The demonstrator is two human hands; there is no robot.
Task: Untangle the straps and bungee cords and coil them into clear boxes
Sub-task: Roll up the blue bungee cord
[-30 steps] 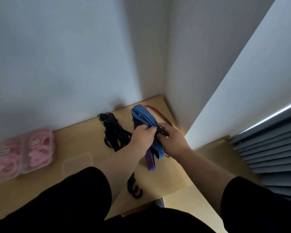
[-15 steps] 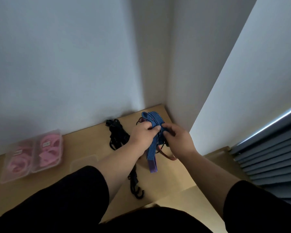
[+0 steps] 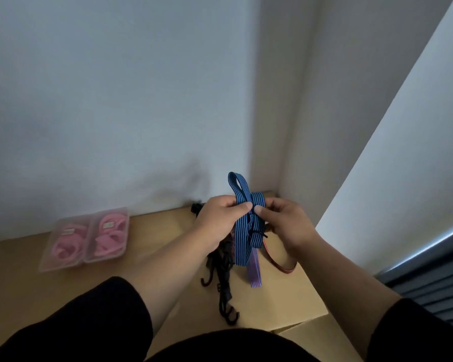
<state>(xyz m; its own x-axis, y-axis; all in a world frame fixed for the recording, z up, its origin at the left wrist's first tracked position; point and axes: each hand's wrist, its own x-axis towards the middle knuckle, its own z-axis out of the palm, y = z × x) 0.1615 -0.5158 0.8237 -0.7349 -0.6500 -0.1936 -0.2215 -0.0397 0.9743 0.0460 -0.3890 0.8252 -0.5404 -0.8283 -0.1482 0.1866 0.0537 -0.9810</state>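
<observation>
At left of the frame, two clear boxes [image 3: 85,237] held coiled pink straps [image 3: 110,236]. At centre, the left hand [image 3: 220,218] and right hand [image 3: 285,223] pinched the blue striped strap [image 3: 243,231], hanging vertically, loop upward.

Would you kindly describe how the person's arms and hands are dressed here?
Both hands, left hand and right hand, are bare: no gloves, rings or watch visible. Both forearms are uncovered. Black sleeves end near the elbows on each arm, plain with no markings.
</observation>
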